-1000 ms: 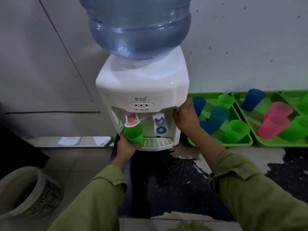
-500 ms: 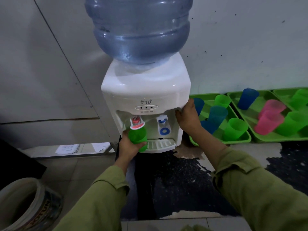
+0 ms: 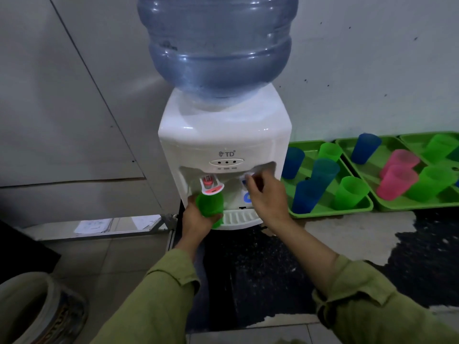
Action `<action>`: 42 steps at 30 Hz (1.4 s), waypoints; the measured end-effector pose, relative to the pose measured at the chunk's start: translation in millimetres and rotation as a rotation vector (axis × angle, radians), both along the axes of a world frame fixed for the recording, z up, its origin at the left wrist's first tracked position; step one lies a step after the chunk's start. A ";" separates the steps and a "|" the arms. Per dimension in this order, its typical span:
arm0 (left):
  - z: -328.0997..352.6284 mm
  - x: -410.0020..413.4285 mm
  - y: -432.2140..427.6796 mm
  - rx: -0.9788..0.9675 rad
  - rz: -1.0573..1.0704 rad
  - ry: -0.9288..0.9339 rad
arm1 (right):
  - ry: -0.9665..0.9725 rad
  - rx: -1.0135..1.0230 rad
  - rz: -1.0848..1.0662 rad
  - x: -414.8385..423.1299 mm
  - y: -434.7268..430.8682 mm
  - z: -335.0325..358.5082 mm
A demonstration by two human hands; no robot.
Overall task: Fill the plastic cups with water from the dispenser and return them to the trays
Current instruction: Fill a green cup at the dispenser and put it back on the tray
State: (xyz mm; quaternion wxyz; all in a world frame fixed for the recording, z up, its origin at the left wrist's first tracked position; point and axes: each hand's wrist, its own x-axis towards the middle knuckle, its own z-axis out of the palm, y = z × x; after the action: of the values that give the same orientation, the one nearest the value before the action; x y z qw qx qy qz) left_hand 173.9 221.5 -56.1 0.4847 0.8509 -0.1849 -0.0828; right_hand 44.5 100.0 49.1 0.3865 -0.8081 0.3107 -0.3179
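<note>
**Green translucent plastic cup [image 3: 210, 209] sits at the red tap; most of the job looks unfinished**

Your left hand [image 3: 196, 220] is wrapped round this cup from below and behind. It holds the cup just left of centre in the frame, above the left end of the white ribbed drip tray [image 3: 239, 217]. The cup's mouth is tucked right up against the red-tipped tap lever [image 3: 211, 186] of the white tabletop water dispenser [image 3: 223, 135], which carries a big blue water bottle [image 3: 218, 45].

No stream of water shows, and the lever hides the cup's inside. Whether filling has begun, or how full the cup is, cannot be told.

Your right hand [image 3: 267, 197] is up at the blue tap, covering most of it. Its fingers [image 3: 250, 181] are bent toward the lever, but they are blurred. You cannot tell here whether they pinch it, press it or only hover at it.

At the right of the frame, bright green plastic trays [image 3: 330, 211] stand side by side on the dark, patchy worktop [image 3: 434, 244], the nearest one just beside the dispenser. They carry a crowd of blue, green and pink plastic cups [image 3: 350, 192]. Nothing shows whether any of those holds water.

Judged from this, you are on the filling step for a single cup. That cup must still go back to a tray, and the remaining cups may each need the same round. Keep the cup level when you lift it away, since a thin cup like this would likely slop when full.
</note>
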 end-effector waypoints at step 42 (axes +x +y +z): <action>-0.9 -54.4 16.3 -0.068 0.078 0.049 | 0.546 0.107 0.473 -30.6 -22.3 -82.6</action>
State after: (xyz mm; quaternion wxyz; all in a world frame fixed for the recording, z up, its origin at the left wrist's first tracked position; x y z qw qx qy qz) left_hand 119.5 237.8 -57.0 0.5207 0.8381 -0.1426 -0.0781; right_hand 13.9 77.8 -33.6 0.3938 -0.8913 0.2232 0.0243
